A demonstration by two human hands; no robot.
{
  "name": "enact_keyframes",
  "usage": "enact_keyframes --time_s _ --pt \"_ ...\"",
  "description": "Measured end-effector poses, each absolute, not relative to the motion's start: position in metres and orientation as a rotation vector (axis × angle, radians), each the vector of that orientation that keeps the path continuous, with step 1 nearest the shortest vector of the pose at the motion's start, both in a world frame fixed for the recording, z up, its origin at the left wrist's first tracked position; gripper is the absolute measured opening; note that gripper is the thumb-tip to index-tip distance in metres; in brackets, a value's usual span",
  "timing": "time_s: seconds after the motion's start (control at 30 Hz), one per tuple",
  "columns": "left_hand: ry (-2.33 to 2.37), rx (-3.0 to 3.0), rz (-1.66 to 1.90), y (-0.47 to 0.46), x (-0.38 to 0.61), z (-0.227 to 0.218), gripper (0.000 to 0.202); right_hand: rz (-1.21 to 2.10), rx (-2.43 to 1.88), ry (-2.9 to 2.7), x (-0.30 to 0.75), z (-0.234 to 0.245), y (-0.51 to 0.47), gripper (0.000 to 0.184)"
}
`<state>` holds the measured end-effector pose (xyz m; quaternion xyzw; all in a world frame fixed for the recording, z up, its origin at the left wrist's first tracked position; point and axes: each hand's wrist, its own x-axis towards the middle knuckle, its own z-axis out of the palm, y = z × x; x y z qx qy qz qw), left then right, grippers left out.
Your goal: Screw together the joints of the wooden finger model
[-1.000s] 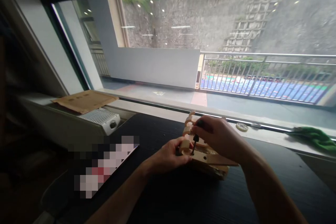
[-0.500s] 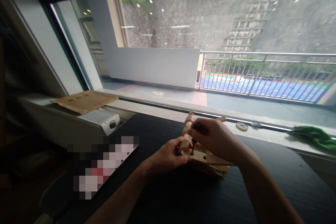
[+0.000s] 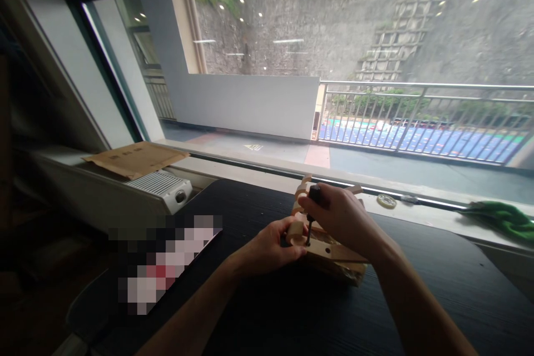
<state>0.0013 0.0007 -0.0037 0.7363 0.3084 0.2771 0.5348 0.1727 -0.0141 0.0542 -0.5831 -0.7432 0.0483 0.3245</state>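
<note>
A light wooden model with curved slats stands on the black table by the window. My left hand is closed on a small round wooden part at the model's left end. My right hand is wrapped round the black handle of a small screwdriver, which stands upright with its tip on the model just right of that round part. The model's middle is hidden behind my right hand.
A white device with a cardboard sheet on it sits at the left. A blurred flat item lies on the table's left. A tape roll and green cloth rest on the window sill.
My right hand has turned slightly on the screwdriver and shifted a little left. The left hand and the model have stayed in place.
</note>
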Motion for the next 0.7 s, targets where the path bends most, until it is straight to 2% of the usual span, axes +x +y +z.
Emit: enact_keyframes --time_s 0.17,0.5,0.7 --pt "0.745 1.765 0.654 0.0 0.001 -0.003 0.02 0.239 -1.459 -2.011 0.177 0.055 -0.015 0.033" --pt "0.784 1.811 0.663 -0.001 0.001 -0.002 0.018 0.113 -1.573 -1.905 0.172 0.05 -0.007 0.036" --pt "0.734 1.771 0.656 -0.001 0.001 -0.002 0.02 0.255 -1.423 -1.972 0.182 0.056 -0.012 0.028"
